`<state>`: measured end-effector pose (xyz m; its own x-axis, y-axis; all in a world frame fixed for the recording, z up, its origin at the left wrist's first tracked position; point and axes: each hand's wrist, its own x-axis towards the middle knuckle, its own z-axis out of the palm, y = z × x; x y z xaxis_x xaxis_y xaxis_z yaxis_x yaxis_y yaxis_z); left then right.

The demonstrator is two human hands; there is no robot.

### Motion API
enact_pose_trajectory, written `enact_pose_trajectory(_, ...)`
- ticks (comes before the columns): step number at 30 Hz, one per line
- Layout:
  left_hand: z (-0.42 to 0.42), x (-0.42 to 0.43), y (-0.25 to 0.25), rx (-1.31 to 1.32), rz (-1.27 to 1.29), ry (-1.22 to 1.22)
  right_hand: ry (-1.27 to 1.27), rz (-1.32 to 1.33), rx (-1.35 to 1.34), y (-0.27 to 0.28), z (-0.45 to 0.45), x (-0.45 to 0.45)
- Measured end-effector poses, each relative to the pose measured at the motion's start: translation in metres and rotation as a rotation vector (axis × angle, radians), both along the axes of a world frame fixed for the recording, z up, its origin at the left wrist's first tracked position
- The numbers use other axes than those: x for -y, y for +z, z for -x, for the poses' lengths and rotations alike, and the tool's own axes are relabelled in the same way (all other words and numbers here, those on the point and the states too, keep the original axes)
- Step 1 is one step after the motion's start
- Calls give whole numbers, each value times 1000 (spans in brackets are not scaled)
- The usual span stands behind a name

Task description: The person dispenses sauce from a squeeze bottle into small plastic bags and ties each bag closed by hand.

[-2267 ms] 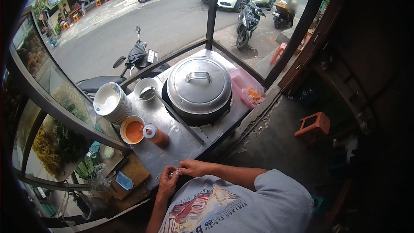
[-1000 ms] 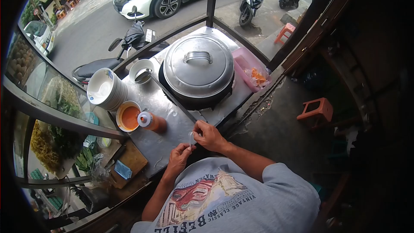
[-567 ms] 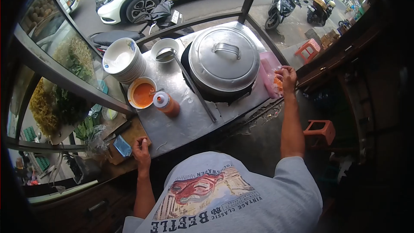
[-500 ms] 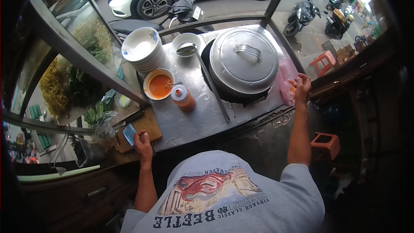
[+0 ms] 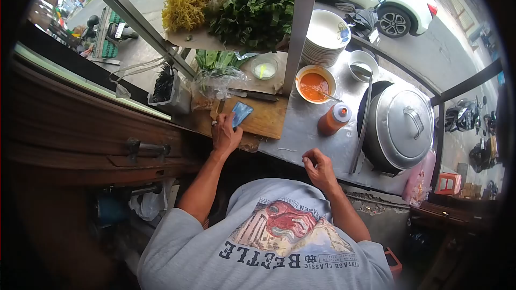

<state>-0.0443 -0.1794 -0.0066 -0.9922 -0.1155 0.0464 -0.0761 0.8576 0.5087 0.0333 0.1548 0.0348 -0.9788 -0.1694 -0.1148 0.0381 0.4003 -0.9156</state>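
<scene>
Blue packet (image 5: 243,111) lies on the wooden board (image 5: 266,121), the left hand (image 5: 227,137) half-curled at the packet's edge, its hold unconfirmed from where I stand; pinch that edge squarely, with the loosely curled right hand (image 5: 321,169), nothing visible inside, clear.

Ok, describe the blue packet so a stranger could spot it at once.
Find the big lidded pot on the metal counter. To its left, past the orange bottle, is a wooden board. At the left hand there lies the packet, the only blue thing on the brown wood.
</scene>
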Motion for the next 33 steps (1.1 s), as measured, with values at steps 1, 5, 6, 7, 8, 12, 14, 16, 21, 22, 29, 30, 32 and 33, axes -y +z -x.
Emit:
enact_pose_trajectory(1, 1, -11, 10, 119, -99, -15, 62, -47, -22, 3, 7, 11)
enact_pose_trajectory(5, 2, -38, 13, 108, -124, -172, 192, -96, -36, -10, 27, 42)
enact_pose_trajectory(6, 0, -40, 12, 81, -98, -198, 203, -93, -28, -10, 31, 46)
enact_pose_trajectory(7, 1, -42, 11, 48, -73, -236, 202, -93, -24, -10, 35, 50)
enact_pose_trajectory(8, 2, -43, 6, 6, -57, -248, 200, -78, -54, -15, 37, 53)
enact_pose_trajectory(12, 13, -40, -30, -85, -133, -228, 214, -161, -191, -25, 40, 57)
enact_pose_trajectory(14, 9, -48, -11, 16, -219, -227, 216, -200, -309, -28, 37, 63)
enact_pose_trajectory(16, 1, -59, 5, 101, -256, -313, 191, -279, -431, -22, 34, 65)
enact_pose_trajectory(21, -5, -74, -13, 306, -425, -286, 186, -503, -492, -20, 23, 58)
enact_pose_trajectory(22, -4, -74, -18, 337, -454, -258, 191, -480, -506, -21, 20, 57)
enact_pose_trajectory(29, -8, -85, -26, 270, -725, -278, 340, -496, -383, -24, 9, 57)
enact_pose_trajectory(30, -10, -86, -31, 233, -705, -284, 318, -521, -379, -23, 9, 57)
enact_pose_trajectory(32, -12, -88, -40, 156, -664, -291, 280, -569, -374, -20, 10, 57)
enact_pose_trajectory(33, -13, -89, -31, 215, -659, -271, 214, -588, -450, -20, 9, 57)
